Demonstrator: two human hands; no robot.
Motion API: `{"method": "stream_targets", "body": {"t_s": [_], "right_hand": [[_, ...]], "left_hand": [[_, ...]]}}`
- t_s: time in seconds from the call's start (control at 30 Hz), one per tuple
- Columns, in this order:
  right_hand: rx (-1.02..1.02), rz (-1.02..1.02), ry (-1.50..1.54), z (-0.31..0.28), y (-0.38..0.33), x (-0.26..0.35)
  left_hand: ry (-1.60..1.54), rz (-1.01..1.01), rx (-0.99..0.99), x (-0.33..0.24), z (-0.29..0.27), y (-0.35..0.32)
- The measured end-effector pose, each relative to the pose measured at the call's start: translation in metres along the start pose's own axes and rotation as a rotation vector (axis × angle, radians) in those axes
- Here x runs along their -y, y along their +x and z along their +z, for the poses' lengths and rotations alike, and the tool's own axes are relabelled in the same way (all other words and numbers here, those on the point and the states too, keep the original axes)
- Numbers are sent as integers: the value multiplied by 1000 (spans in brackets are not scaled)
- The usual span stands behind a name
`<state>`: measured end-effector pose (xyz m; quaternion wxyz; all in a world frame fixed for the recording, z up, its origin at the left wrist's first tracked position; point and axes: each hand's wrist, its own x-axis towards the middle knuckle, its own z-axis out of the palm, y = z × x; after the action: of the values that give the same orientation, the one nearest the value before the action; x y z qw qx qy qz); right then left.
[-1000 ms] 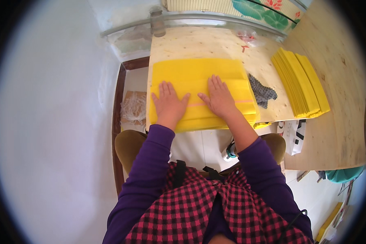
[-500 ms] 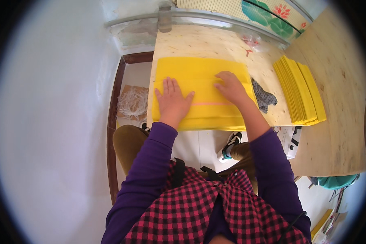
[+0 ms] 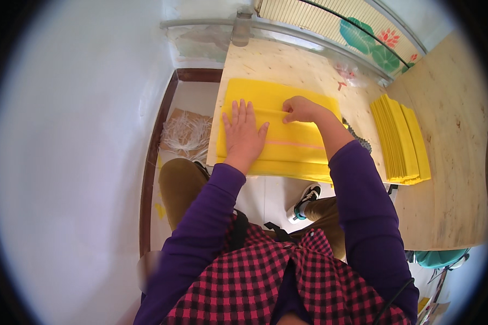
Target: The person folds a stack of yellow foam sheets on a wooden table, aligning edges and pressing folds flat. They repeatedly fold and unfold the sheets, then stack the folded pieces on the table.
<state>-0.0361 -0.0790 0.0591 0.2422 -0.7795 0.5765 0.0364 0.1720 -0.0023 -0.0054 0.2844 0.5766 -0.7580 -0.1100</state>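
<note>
left hand [image 3: 245, 132] lies flat and wide on the yellow sheet [image 3: 293, 149] at the bench's [image 3: 450, 179] near-left edge to pin it, while right hand [image 3: 301, 110] pinches its fold, finished stack [image 3: 400, 138] waiting right.

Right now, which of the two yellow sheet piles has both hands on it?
The flat yellow sheet pile at the plywood table's near left edge; the stacked yellow pile lies untouched to its right.

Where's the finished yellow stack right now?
In the head view the yellow stack lies on the wooden table, to the person's right, apart from the yellow sheet under both hands.
</note>
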Motion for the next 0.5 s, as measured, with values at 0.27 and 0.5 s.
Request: {"method": "stream_targets", "body": {"t_s": [0.27, 0.5], "right_hand": [[-156, -170, 15, -42, -48, 18], [-515, -219, 639, -86, -123, 29]], "left_hand": [[-282, 184, -537, 1, -44, -10], [-1012, 24, -445, -43, -76, -1]]}}
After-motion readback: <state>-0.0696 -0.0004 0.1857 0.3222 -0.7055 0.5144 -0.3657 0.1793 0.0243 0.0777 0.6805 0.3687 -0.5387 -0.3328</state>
